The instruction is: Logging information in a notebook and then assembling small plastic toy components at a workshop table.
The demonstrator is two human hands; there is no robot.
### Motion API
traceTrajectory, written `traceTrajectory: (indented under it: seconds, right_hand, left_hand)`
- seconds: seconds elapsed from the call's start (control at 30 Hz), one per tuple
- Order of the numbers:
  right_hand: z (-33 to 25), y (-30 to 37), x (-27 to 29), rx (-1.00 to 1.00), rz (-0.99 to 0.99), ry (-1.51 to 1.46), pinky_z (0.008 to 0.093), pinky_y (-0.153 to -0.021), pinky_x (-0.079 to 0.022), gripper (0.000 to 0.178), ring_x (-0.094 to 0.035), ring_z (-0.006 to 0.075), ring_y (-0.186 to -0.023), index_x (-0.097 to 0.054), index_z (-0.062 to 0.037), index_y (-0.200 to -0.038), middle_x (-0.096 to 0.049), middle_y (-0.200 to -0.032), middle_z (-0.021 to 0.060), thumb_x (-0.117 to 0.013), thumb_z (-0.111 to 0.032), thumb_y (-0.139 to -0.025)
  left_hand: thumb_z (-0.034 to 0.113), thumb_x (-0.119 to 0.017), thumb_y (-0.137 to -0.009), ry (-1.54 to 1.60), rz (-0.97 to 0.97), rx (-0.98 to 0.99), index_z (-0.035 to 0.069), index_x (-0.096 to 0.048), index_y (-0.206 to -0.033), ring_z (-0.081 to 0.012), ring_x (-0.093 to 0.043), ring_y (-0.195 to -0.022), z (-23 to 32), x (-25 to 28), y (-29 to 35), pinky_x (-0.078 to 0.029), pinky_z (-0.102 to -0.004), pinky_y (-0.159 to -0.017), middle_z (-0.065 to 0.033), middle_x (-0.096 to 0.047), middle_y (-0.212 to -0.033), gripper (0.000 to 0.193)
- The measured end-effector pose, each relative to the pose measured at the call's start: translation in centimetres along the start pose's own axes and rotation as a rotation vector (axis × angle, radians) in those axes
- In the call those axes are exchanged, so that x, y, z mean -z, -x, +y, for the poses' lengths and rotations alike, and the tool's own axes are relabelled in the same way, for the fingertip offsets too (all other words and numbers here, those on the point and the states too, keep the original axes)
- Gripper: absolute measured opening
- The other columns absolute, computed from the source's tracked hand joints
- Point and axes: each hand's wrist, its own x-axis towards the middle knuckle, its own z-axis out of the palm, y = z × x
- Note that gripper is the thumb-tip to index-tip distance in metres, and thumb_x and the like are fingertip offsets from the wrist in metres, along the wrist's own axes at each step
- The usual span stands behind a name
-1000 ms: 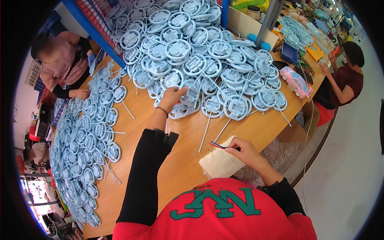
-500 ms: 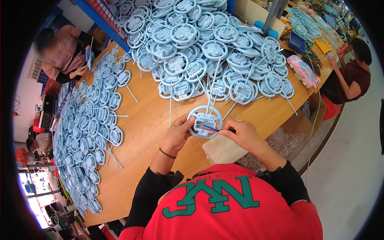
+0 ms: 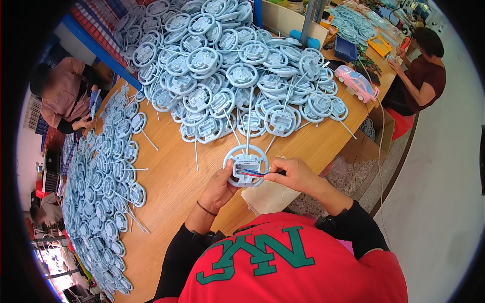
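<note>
My left hand (image 3: pixel 216 190) grips the left rim of a light blue toy steering wheel (image 3: pixel 247 157). Its back faces up, showing an open rectangular recess, and a thin light rod extends from its far side. From the right, my right hand (image 3: pixel 295 175) pinches a slim blue-and-red piece (image 3: pixel 254 173) whose inner end lies over that recess. Whether this piece is a tool or a bunch of wires is too small to make out. The wheel is held above the wooden table (image 3: pixel 169 174), close to my body.
A tall heap of similar wheels (image 3: pixel 202 63) rises ahead; more wheels (image 3: pixel 96 187) spread along the left. A pink-and-blue toy car (image 3: pixel 356 83) and a blue bin (image 3: pixel 345 49) stand at right. One person (image 3: pixel 68 93) works at far left, another (image 3: pixel 422 76) at far right.
The view has shifted, so the surroundings sit differently in the picture. My left hand keeps its hold on the wheel, and the slim piece stays at the recess in my right hand.
</note>
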Motion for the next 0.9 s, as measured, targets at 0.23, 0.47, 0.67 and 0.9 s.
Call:
traceTrajectory:
  seconds: [0.23, 0.47, 0.67, 0.9]
  right_hand:
    - [-0.9, -0.1, -1.0, 0.032, 0.004, -0.012, 0.0294, -0.052, -0.041, 0.025, -0.054, 0.0147, -0.055, -0.06, -0.0051, -0.078, -0.059, -0.063, 0.0054, -0.072, -0.026, -0.083]
    - [-0.2, -1.4, -1.4, 0.02, 0.012, 0.039, 0.031, -0.051, -0.041, 0.026, -0.055, 0.0165, -0.054, -0.06, -0.0054, -0.077, -0.059, -0.061, 0.0055, -0.071, -0.027, -0.083]
    - [0.5, -2.1, -2.1, -0.014, -0.004, 0.085, 0.0314, -0.051, -0.041, 0.026, -0.056, 0.0182, -0.054, -0.06, -0.0051, -0.077, -0.059, -0.063, 0.0059, -0.071, -0.028, -0.084]
    - [0.6, -1.9, -1.4, -0.045, 0.021, -0.01, 0.0338, -0.054, -0.044, 0.025, -0.06, 0.0224, -0.058, -0.061, -0.0055, -0.082, -0.062, -0.066, 0.0079, -0.07, -0.029, -0.083]
  left_hand:
    - [0.04, -0.044, -0.099, 0.1, 0.024, -0.056, 0.003, -0.047, -0.127, -0.0224, -0.058, -0.112, -0.7, 0.7, 0.4, -0.049, -0.0393, -0.097, -0.0113, -0.058, -0.123, 0.046]
    - [0.039, -0.045, -0.099, 0.06, 0.144, -0.114, 0.005, -0.048, -0.125, -0.0187, -0.062, -0.104, -0.8, 1.1, -0.2, -0.054, -0.0335, -0.089, -0.0076, -0.061, -0.115, 0.042]
    - [0.041, -0.044, -0.099, -0.041, 0.212, -0.14, 0.007, -0.051, -0.123, -0.0208, -0.062, -0.104, -1.7, 3.0, -0.8, -0.053, -0.0369, -0.09, -0.0091, -0.062, -0.116, 0.042]
    - [0.043, -0.05, -0.096, 0.18, 0.29, -0.701, 0.006, -0.048, -0.127, -0.0195, -0.057, -0.112, 6.1, 11.9, 1.0, -0.051, -0.0352, -0.092, -0.0089, -0.057, -0.125, 0.049]
